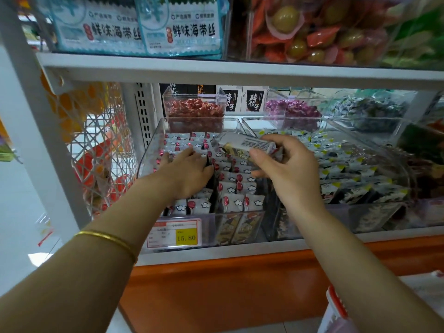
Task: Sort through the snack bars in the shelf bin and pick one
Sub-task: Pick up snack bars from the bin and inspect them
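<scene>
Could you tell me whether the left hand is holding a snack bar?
No, the left hand rests flat on the bars in the bin; the right hand holds a bar.

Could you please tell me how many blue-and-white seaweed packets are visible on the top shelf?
2: the left packet and the right packet, side by side at upper left. More may be hidden behind them.

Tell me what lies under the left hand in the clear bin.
The left hand rests on rows of white, red-marked snack bars in the clear bin. The bars directly beneath its palm are hidden.
</scene>
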Demonstrator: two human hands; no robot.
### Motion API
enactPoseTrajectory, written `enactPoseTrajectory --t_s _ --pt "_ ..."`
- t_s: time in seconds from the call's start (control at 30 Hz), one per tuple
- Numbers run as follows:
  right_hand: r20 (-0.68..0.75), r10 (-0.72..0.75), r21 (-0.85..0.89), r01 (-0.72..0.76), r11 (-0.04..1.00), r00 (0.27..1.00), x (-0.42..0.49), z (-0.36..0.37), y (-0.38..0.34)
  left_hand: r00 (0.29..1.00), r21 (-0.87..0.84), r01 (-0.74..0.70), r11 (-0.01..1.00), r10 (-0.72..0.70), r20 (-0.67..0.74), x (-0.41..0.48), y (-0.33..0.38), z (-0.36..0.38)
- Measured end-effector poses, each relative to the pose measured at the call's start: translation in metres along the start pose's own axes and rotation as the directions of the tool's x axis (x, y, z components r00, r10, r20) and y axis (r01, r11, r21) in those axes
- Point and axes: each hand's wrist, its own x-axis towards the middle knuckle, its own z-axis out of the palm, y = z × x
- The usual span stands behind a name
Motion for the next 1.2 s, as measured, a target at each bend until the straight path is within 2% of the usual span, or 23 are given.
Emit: enactPoseTrajectory --t_s 0.1,0.3,0.47,0.6,0.77,0.93,1.0,1.1,1.2 --pt "0.008 -0.009 -0.023 0.009 1.0 1.0 0.0 0.0 0.0 0.999 0.083 0.01 0.997 -0.014 0.049 0.002 -0.002 0.002" --pt "0.012 -0.094 -0.1 0.094 0.99 0.996 0.011 0.011 -0.006 0.996 -0.024 -0.017 1.0 0.015 -0.089 -0.025 0.0 0.006" --pt "0.153 -0.168 -0.247 0.202 0.948 0.974 0.039 0.046 -0.01 0.991 -0.071 -0.035 0.997 0.025 -0.134 -0.044 0.002 0.008" --pt "0.368 -0.11 -0.438 0.276 0.856 0.924 0.061 0.075 -0.006 0.99 -0.091 -0.06 0.994 0.047 -0.132 -0.048 0.0 0.008" --pt "0.548 0.008 -0.55 0.354 0.757 0.836 0.074 0.096 -0.002 0.988 -0.151 -0.064 0.987 0.041 -0.146 -0.053 -0.005 0.003" --pt "0.694 0.196 -0.606 0.415 0.679 0.692 0.077 0.101 0.002 0.997 -0.086 0.001 0.996 -0.007 -0.073 -0.056 -0.001 0.002" --pt "0.69 0.163 -0.575 0.398 0.715 0.706 0.08 0.099 0.002 0.998 -0.083 0.005 0.997 -0.01 -0.062 -0.057 0.0 0.003" --pt "0.613 0.085 -0.501 0.303 0.811 0.786 0.087 0.092 0.0 0.998 -0.083 -0.001 0.997 -0.004 -0.058 -0.059 -0.001 0.0" --pt "0.536 0.036 -0.497 0.281 0.821 0.843 0.097 0.091 0.001 0.999 -0.077 -0.006 0.997 0.002 -0.052 -0.061 -0.003 -0.001"
